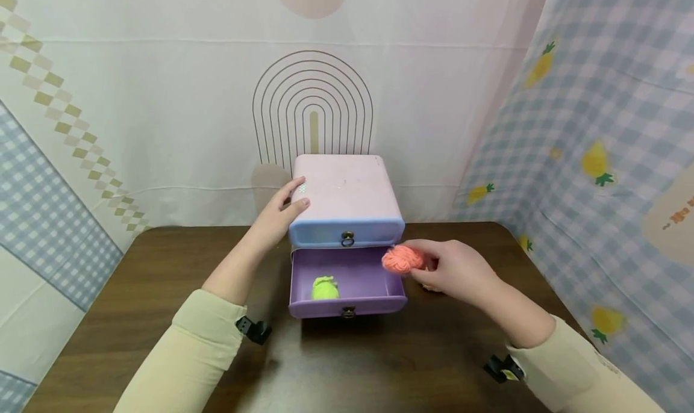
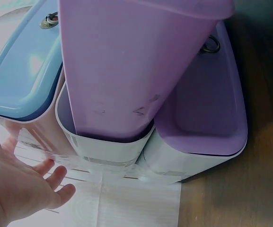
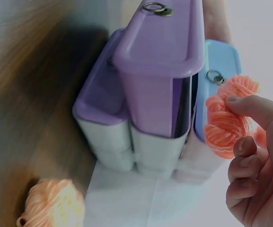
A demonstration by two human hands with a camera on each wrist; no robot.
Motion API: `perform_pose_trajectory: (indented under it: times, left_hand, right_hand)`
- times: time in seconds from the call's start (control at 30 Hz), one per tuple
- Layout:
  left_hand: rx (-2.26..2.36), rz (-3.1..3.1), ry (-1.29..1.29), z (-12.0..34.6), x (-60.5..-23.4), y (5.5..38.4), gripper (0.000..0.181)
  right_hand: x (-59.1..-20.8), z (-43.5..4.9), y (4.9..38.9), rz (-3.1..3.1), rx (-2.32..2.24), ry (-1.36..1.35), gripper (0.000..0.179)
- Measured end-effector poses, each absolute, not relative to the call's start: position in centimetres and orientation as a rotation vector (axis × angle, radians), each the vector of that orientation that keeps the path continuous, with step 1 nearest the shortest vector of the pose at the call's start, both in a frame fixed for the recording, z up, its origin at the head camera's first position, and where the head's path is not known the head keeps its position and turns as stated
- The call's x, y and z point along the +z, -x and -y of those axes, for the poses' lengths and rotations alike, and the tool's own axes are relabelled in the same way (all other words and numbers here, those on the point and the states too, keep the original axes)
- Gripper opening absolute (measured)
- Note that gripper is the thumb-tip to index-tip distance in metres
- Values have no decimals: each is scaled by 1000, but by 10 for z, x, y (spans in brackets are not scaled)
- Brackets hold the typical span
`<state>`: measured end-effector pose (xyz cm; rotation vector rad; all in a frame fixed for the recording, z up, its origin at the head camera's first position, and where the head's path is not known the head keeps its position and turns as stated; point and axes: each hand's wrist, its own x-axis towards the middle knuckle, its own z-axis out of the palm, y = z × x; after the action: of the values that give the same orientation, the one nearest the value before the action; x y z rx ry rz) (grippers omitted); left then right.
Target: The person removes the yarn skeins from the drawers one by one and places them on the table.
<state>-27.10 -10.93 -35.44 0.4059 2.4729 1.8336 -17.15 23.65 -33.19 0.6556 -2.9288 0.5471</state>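
Observation:
A small drawer cabinet (image 1: pixel 344 187) with a pale pink top stands on the table, its blue top drawer (image 1: pixel 317 233) closed. Below it, a purple drawer (image 1: pixel 374 306) is pulled out and holds a bright green ball (image 1: pixel 325 289), perhaps yarn. My left hand (image 1: pixel 279 213) rests against the cabinet's left upper edge, fingers loosely spread. With thumb and fingers, my right hand (image 1: pixel 458 271) pinches a coral yarn ball (image 1: pixel 401 259) above the open drawer's right side. In the right wrist view, a peach yarn ball (image 3: pixel 56 204) lies on the table; the right hand mostly hides it in the head view.
A second purple drawer (image 3: pixel 101 97), closed, sits beneath the open one. The brown wooden table (image 1: pixel 358 371) extends in front and to both sides. Behind the cabinet hangs a pale patterned cloth (image 1: pixel 206 118), with a checked pineapple cloth (image 1: pixel 569 112) at the right.

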Motion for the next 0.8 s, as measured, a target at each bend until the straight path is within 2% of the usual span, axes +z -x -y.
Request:
perform_pose_trajectory:
  times: [0.53, 0.8]
  left_hand:
    - [1824, -2483, -409, 109, -354, 270, 60]
    - [1803, -2459, -376, 104, -324, 247, 60]
  right_hand:
    - [-392, -295, 166, 3002, 565, -540, 39]
    - [-412, -315, 169, 3144, 516, -555, 41]
